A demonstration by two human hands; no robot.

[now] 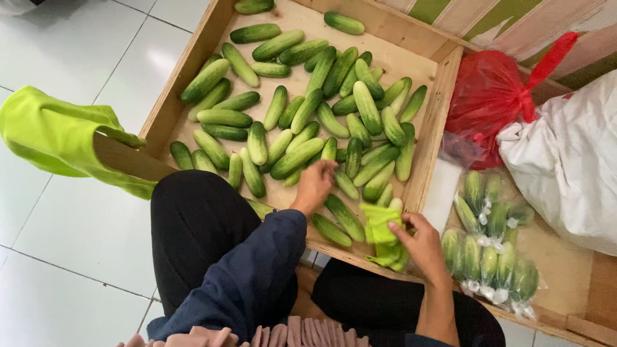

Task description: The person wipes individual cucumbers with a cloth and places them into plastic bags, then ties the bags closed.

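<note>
Green cucumber point(334, 168) under left hand point(313, 186) fingertips, pinched; right hand point(421, 243) pinching green bag point(384, 234).

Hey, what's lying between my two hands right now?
In the head view, two loose cucumbers lie on the wooden crate floor between the left hand and the right hand, which holds a green plastic bag.

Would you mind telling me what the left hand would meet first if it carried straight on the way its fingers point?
Probably the green cucumber lying just beyond the left hand in the wooden tray; the fingers already seem to reach the pile, though depth is unclear.
</note>
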